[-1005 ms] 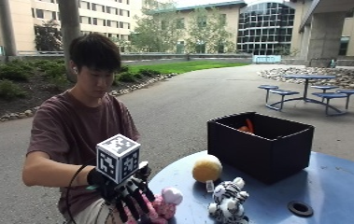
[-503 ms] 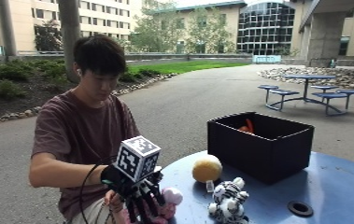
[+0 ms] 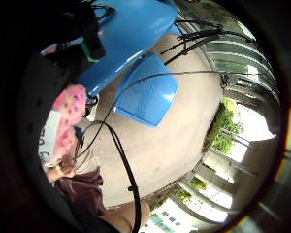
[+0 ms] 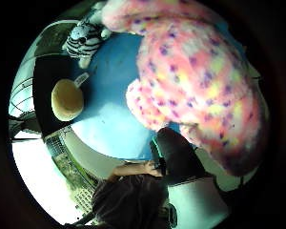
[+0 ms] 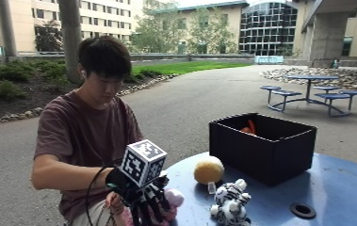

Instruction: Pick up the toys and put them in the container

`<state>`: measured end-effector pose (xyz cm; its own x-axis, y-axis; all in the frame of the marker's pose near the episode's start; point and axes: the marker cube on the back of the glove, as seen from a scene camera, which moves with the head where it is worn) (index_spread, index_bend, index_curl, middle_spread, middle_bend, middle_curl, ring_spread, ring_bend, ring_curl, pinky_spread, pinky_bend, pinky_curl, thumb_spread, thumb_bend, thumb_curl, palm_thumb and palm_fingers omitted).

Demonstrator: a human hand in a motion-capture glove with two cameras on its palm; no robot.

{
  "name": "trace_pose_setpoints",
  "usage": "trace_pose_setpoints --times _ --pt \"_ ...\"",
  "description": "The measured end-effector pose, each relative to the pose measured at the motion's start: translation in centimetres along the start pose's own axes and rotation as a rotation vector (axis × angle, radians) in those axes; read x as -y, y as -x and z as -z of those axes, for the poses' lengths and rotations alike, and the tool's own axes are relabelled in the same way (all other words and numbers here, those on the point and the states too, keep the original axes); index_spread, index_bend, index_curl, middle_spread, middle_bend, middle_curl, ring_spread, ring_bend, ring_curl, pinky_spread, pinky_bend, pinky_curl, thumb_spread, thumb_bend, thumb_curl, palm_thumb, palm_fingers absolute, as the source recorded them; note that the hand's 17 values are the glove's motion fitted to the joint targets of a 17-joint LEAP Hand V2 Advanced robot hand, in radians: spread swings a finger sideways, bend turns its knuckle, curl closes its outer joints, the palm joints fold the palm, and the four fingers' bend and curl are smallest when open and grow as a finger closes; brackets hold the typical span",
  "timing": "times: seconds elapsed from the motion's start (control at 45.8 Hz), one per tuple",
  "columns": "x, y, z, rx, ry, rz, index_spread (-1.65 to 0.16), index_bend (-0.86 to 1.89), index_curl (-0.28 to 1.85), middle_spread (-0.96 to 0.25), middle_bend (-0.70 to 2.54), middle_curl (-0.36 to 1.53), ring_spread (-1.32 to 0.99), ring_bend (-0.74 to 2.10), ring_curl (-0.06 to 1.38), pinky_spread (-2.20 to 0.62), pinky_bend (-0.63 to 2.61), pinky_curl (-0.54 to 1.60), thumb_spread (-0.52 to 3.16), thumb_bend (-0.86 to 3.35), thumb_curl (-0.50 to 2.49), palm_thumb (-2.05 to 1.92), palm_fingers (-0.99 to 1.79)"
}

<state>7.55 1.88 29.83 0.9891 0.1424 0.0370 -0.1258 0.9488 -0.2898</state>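
Observation:
At the near edge of the blue round table [image 5: 335, 183], my gloved right hand [image 5: 145, 203] grips a pink spotted plush toy [image 5: 174, 197], fingers pointing down around it. That pink toy [image 4: 200, 76] fills much of the thumb side palm view, and a part of it [image 3: 68, 116] shows in the little finger side view. A yellow plush ball [image 5: 208, 170] and a black-and-white striped plush animal [image 5: 231, 208] lie on the table right of the hand. Behind them stands the open black container [image 5: 269, 147] with an orange thing [image 5: 248, 127] inside.
A round black hole [image 5: 303, 210] sits in the tabletop near the striped toy. The ball [image 4: 66, 99] and striped toy [image 4: 85, 38] also show beyond the pink toy. A blue seat [image 3: 148, 94] stands beside the table, below its edge.
My hand has shifted a little to the right and lower and has turned, closing around the pink toy. The ball, striped toy and container have stayed put.

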Motion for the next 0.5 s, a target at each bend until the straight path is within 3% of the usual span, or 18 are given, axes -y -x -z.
trace_pose_setpoints --times 0.175,0.262,0.306,0.503 --pt "1.0 0.6 -2.2 -0.006 0.067 -0.002 -0.10 0.08 0.18 -0.04 0.58 0.49 -0.28 1.23 0.37 -0.16 1.14 0.37 1.49 0.14 0.42 0.56 0.06" --pt "1.0 1.0 -2.7 0.025 0.050 -0.004 -0.11 -0.01 0.12 -0.13 0.69 0.52 -0.37 1.43 0.40 -0.31 1.21 0.36 1.58 0.28 0.49 0.78 0.43" --pt "1.0 1.1 -2.8 0.032 0.042 -0.012 -0.12 0.00 0.10 -0.15 0.70 0.52 -0.38 1.47 0.41 -0.36 1.24 0.36 1.60 0.33 0.53 0.86 0.49" --pt "1.4 1.3 -2.5 -0.009 0.053 -0.045 -0.20 0.45 0.22 -0.25 0.77 0.57 -0.38 1.36 0.41 -0.42 1.05 0.33 1.63 0.49 0.66 1.10 0.97"
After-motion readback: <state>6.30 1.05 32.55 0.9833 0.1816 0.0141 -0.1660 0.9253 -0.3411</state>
